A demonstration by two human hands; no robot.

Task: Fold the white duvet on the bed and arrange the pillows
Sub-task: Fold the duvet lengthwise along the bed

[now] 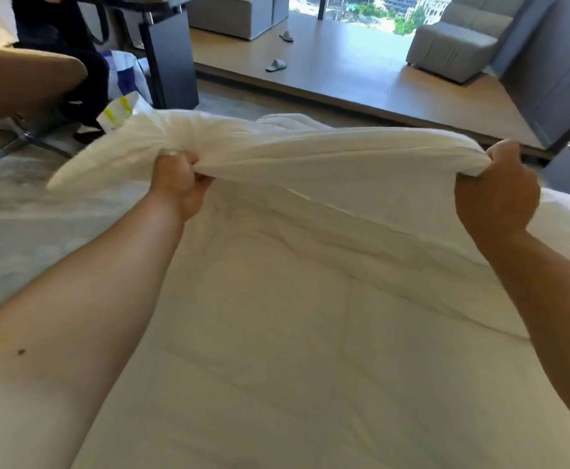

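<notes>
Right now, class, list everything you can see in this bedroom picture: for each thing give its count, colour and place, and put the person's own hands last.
duvet: one, white, spread over the bed, its far edge lifted
slippers: two, pale grey, apart on the wooden floor beyond the bed
armchair: one, light grey, far right by the window
sofa: one, grey, far centre, partly cut off
cabinet: one, dark grey, right side
desk: one, dark, upper left
bag: one, blue and white, on the floor by the desk
left hand: one, grips the bunched duvet edge
right hand: one, grips the duvet edge further right
</notes>
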